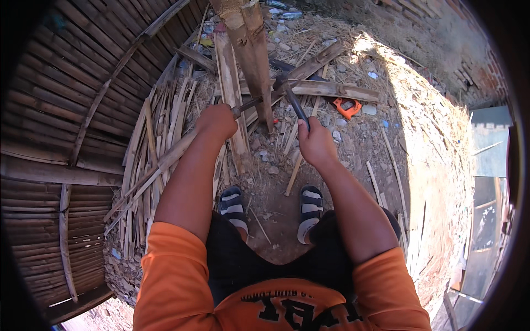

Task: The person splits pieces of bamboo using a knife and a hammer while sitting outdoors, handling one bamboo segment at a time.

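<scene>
Has a bamboo wall (61, 105) at far left, with wooden strips (175, 113) piled just right of it. Faces a post (254, 60) ahead of the sandals (232, 203), between the left hand (218, 121) with a tool (250, 104) and the right hand (318, 144) with a hammer (297, 105). Shows a saw (349, 114) farther right, beside a crosswise plank (331, 90), and a brick wall (425, 33) beyond, upper right.
</scene>
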The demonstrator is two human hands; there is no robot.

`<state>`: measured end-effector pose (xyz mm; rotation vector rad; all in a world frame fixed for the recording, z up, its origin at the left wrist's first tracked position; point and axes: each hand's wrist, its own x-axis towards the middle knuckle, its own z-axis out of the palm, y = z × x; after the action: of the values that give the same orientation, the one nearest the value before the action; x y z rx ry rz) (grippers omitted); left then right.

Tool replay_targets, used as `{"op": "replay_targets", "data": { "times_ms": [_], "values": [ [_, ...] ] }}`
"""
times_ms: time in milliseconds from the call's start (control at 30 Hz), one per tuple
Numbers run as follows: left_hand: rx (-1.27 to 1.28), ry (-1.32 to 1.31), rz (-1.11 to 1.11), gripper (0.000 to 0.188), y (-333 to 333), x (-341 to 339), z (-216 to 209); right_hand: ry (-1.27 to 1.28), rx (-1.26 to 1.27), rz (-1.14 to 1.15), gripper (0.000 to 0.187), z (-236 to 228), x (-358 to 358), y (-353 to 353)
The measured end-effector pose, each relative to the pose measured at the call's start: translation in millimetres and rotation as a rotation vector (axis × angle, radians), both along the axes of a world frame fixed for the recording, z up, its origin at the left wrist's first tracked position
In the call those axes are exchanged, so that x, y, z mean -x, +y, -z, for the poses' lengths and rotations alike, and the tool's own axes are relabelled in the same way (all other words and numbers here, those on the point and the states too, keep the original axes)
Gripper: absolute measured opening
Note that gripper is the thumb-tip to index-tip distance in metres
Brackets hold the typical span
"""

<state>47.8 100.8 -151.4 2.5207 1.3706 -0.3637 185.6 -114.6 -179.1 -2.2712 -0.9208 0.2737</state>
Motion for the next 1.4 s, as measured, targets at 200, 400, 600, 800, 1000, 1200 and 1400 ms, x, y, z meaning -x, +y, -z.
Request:
{"op": "replay_targets", "data": {
  "times_ms": [200,400,600,800,1000,1200,1400],
  "values": [
    [-0.012,0.003,-0.029,0.031,4,1,5,0.059,-0.329,0.043,0.037,-45,-9,8],
    [0.009,0.019,-0.010,0.030,-1,-3,1,-0.003,0.003,0.008,0.037,4,-9,-2],
    [0.010,0.026,-0.026,0.031,1,0,3,0.054,-0.319,0.029,0.038,-50,-10,8],
    [-0.020,0.034,0.003,0.031,4,-2,11,0.094,0.002,-0.021,0.039,12,-5,-1],
    [0.008,0.044,-0.009,0.031,5,-1,8,-0.112,-0.444,-0.019,0.034,-26,-12,10],
    [0.009,0.108,-0.005,0.028,1,-9,10,-0.021,-0.060,0.023,0.041,31,-10,2],
    [0.015,0.095,0.004,0.027,3,-8,13,-0.092,-0.475,-0.017,0.030,-17,-16,12]
  ]
}}
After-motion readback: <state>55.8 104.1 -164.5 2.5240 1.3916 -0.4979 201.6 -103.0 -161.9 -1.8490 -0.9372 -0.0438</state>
